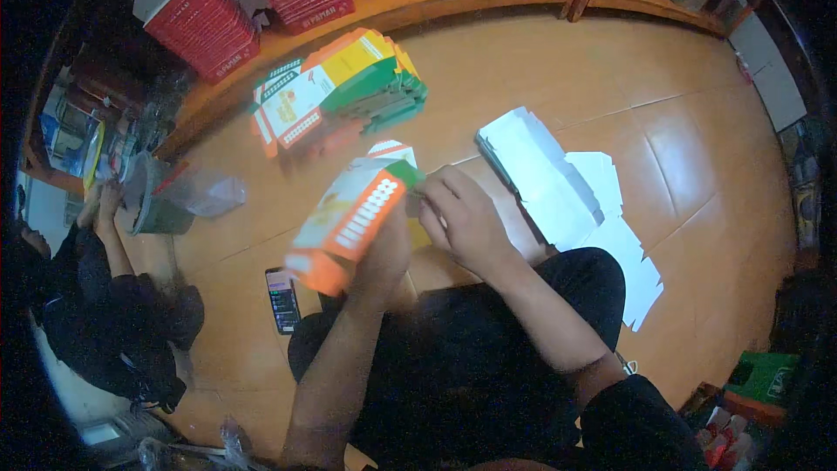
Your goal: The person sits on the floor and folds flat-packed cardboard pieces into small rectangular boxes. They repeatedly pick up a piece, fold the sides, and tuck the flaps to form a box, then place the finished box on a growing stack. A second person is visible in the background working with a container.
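Observation:
A folded cardboard box (pixel 344 214) in orange, white and green is held up in front of my lap, slightly blurred. My left hand (pixel 385 253) is wrapped round it from underneath, its fingers mostly hidden behind the box. At the box's far end, my right hand (pixel 466 225) has its fingers bent and pinched by the green end flap. Beyond them, a stack of flat printed box blanks (pixel 349 92) lies on the floor. To the right is a pile of blanks (pixel 545 179) with their plain white sides up.
A phone (pixel 282 301) lies on the tiled floor by my left knee. Stacks of red boxes (pixel 205 26) stand on a wooden shelf (pixel 445 0) at the back. A bin (pixel 157 201) with a plastic bag is at left, near another person (pixel 105 314) sitting.

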Tool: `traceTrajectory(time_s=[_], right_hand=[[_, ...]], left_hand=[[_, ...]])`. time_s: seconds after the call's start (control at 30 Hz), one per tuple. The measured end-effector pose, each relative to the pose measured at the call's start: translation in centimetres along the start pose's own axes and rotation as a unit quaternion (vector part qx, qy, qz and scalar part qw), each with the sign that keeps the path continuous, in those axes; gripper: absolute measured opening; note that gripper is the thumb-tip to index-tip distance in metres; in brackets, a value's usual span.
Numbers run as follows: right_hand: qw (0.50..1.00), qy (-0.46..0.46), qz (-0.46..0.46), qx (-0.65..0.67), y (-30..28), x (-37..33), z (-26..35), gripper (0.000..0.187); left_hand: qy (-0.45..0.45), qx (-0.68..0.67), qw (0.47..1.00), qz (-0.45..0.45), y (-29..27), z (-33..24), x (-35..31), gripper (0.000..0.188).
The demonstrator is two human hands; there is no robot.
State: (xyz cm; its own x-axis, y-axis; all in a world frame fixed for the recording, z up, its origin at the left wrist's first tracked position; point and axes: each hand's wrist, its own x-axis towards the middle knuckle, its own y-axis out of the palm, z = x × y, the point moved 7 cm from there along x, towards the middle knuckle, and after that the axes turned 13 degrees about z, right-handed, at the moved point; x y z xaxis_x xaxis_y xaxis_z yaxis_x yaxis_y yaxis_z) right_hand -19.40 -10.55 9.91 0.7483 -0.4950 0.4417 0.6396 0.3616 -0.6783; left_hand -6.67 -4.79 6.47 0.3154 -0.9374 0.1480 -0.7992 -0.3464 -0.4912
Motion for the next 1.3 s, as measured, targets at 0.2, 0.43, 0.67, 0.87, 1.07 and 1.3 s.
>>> traceTrajectory(time_s=[0.2, 0.43, 0.67, 0.87, 1.07, 1.3], right_hand=[[1.000, 0.006, 0.018, 0.026, -0.4, -0.2, 0.3, 0.019], [0.927, 0.199, -0.033, 0.316, -0.4, -1.2, -4.0, 0.012], [0.871, 0.198, -0.033, 0.448, 0.1, -1.0, -2.8, 0.018], [0.895, 0.189, -0.073, 0.397, -0.7, -0.7, -2.0, 0.017], [0.917, 0.163, -0.073, 0.358, -0.4, -1.2, -2.4, 0.018], [0.974, 0.135, -0.057, 0.175, -2.4, -0.7, -1.0, 0.018]], left_hand=[[-0.122, -0.060, 0.989, -0.060, -1.7, -0.1, 0.4, 0.030], [-0.005, -0.228, 0.964, -0.133, 0.4, 2.0, 0.7, 0.026], [-0.040, -0.367, 0.928, -0.051, 1.9, 2.8, -1.5, 0.034], [-0.096, -0.418, 0.903, -0.028, 2.3, 2.2, -0.1, 0.030], [-0.137, -0.467, 0.873, 0.027, 3.4, 3.2, -0.7, 0.030], [-0.090, -0.327, 0.936, 0.097, 1.5, -0.3, 0.1, 0.029]])
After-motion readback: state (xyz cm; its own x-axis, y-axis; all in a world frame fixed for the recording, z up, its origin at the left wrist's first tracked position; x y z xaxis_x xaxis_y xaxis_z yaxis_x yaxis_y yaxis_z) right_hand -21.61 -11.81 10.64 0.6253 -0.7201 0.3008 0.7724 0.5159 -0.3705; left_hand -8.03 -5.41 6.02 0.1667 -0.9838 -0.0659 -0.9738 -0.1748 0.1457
